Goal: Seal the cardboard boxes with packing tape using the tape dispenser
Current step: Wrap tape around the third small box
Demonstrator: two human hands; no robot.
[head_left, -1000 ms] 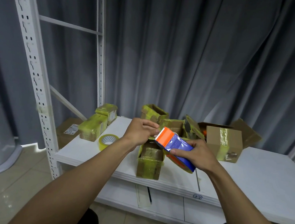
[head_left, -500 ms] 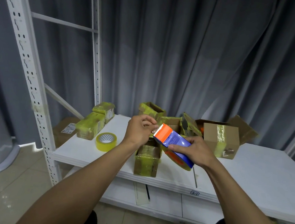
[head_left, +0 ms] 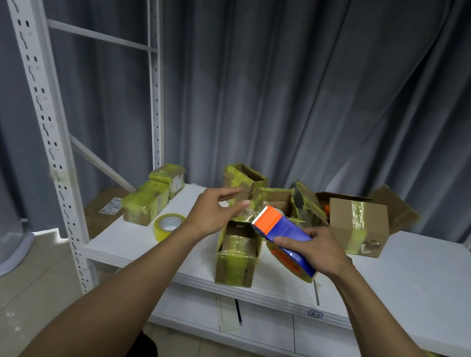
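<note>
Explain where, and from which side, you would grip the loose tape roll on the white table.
Probably grip the tape roll through its ring: fingers in the open core, thumb on the outer band. Come from above, since the core faces upward and nothing covers it. The open left hand is nearer; the right hand holds the tape dispenser.

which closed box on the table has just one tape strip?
The plain brown cardboard box at right, behind the right hand: one yellowish strip over its top and front. The closed boxes at left are wrapped all over in yellow-green tape.
</note>
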